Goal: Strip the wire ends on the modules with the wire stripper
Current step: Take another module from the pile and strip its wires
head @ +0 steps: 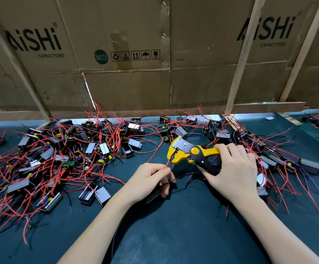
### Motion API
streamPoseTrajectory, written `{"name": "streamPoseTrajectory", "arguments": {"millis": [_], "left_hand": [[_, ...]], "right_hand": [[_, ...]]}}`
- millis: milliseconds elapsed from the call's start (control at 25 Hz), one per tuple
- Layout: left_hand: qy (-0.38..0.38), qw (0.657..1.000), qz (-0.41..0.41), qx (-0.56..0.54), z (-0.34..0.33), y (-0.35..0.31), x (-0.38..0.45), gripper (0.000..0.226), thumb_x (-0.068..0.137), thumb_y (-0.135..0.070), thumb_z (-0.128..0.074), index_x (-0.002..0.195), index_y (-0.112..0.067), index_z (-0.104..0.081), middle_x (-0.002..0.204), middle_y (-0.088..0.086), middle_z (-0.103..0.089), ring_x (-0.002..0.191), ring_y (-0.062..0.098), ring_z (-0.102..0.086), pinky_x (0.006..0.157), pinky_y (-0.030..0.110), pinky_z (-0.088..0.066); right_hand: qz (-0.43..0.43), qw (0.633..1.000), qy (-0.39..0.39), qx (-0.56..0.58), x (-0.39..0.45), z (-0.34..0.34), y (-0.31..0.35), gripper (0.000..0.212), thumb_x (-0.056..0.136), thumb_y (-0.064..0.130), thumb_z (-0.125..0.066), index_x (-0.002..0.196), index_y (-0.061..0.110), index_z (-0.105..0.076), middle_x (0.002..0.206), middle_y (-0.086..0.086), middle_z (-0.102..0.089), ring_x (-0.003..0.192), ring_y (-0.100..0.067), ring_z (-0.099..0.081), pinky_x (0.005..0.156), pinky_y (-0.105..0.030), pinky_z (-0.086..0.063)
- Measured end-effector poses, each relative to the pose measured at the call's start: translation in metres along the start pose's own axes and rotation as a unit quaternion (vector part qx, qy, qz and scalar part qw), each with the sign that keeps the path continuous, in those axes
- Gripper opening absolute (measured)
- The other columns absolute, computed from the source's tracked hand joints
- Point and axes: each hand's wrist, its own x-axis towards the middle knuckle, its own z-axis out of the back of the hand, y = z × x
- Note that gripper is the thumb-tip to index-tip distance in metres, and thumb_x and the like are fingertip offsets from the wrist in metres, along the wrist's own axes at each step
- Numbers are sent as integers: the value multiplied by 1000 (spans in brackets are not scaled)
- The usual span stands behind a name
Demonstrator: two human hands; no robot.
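Pinching a red wire (166,164), the left hand (148,179) — right hand (233,170) gripping the wire stripper (189,151).

Yellow and black wire stripper (191,152), lying on its side above the dark mat, metal head pointing left, handles to the right inside a fist. Mouth of the tool right at the tip of a thin red wire (166,164). Wire sloping up from a pinch of fingers below. Small black module (153,195) tucked under those fingers, mostly hidden. Many more black and grey modules (59,155) heaped on the left and along the back, red wires tangled all over them.
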Motion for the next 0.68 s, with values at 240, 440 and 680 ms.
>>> {"name": "streamPoseTrajectory", "arguments": {"millis": [240,440,680], "left_hand": [[-1,999,8,-32,-3,-2,0,41,106,-21,-38,84,1,-65,56,12,-64,51,25,-57,61,29,-50],[5,998,16,-53,-3,-1,1,42,106,-19,-37,84,3,-64,55,15,-63,49,26,-55,60,32,-48],[9,998,22,-58,-2,-5,0,42,105,-17,-38,77,0,-64,53,15,-63,46,25,-56,53,24,-46]], "right_hand": [[-5,1000,13,27,-1,2,4,66,70,71,-50,102,15,-64,89,-1,-59,85,-30,-54,73,-40,-38],[14,1000,9,11,0,2,5,60,70,69,-54,96,16,-64,83,0,-59,81,-30,-55,72,-39,-34],[26,1000,4,-5,-1,2,4,54,65,63,-64,92,16,-65,77,0,-58,75,-29,-56,70,-38,-32]]}}
